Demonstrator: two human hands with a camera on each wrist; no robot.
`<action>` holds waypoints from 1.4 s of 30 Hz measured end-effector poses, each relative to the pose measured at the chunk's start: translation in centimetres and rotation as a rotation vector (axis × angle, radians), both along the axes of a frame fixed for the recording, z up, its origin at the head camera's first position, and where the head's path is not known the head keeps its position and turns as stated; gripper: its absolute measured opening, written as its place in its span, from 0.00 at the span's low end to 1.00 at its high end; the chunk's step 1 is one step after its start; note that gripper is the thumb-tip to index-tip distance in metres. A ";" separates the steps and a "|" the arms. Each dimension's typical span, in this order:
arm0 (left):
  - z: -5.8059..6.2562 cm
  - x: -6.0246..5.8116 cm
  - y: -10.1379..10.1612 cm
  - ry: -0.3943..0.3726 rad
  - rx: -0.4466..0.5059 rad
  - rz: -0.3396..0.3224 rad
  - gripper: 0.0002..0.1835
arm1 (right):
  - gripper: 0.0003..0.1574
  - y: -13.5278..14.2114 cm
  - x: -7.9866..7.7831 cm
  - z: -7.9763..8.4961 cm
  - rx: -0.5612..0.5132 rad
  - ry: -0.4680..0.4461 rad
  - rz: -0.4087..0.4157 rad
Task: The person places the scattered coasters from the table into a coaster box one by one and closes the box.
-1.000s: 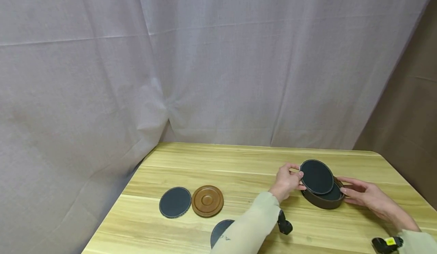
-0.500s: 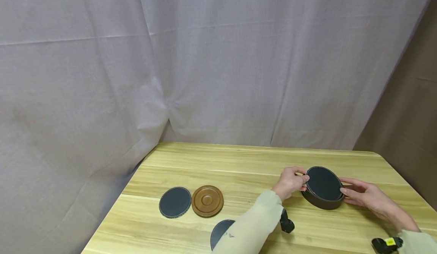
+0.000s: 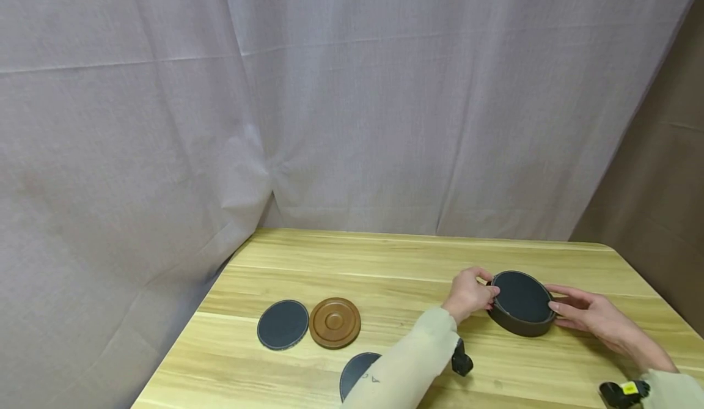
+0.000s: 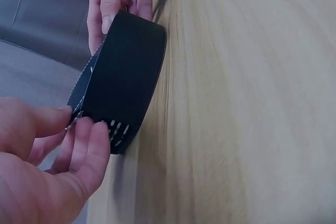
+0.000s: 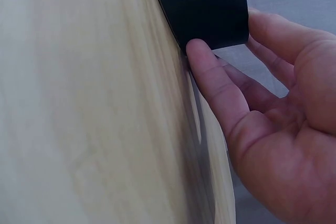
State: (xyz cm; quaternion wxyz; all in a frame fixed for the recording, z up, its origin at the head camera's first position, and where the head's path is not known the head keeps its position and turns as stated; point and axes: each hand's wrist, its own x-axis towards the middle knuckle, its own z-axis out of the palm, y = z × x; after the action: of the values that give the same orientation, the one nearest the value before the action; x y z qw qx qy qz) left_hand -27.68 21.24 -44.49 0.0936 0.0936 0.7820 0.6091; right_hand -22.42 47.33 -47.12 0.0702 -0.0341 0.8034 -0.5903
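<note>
- The dark round holder (image 3: 519, 324) stands on the right side of the wood-grain tabletop (image 3: 396, 274), between the two hands.
- A black coaster (image 3: 525, 296) lies in the top of the holder, about level with its rim.
- The left hand (image 3: 469, 293) has its grip pinching the coaster's stitched edge at the rim, thumb on top and fingertips against the holder's outer wall beside pale stitches.
- The right hand (image 3: 596, 320) grips the opposite side of the holder, its thumb at the upper rim and its other fingers around the wall.
- Well apart, towards the left, a second black coaster (image 3: 283, 325) lies flat just beside a round brown wooden disc (image 3: 335, 323) with a ringed recess.
- Nearer the person, a third black coaster (image 3: 354, 373) is partly hidden by the left sleeve (image 3: 404, 360).
- A grey curtain (image 3: 352, 103) hangs behind the tabletop.
</note>
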 end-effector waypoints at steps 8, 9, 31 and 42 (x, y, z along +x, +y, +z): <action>0.6 -0.1 -0.2 0.216 -0.406 -0.047 0.09 | 0.31 -0.1 0.0 0.2 0.039 0.007 0.015; 0.6 -0.1 -0.2 0.253 -0.467 -0.054 0.10 | 0.31 -0.1 0.0 0.2 0.036 0.008 0.016; 0.4 0.0 -4.3 0.460 -0.776 -0.325 0.16 | 0.31 0.1 0.2 -0.4 0.017 0.004 0.019; 0.7 1.2 -6.7 0.454 -0.825 -0.381 0.25 | 0.30 0.2 0.0 -0.2 0.018 0.020 0.034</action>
State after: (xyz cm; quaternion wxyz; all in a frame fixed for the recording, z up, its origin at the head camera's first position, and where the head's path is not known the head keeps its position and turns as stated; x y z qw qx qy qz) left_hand -26.50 14.51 -43.84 0.0601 0.3199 0.9270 0.1862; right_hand -22.41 47.49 -47.29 0.0724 -0.0530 0.8085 -0.5816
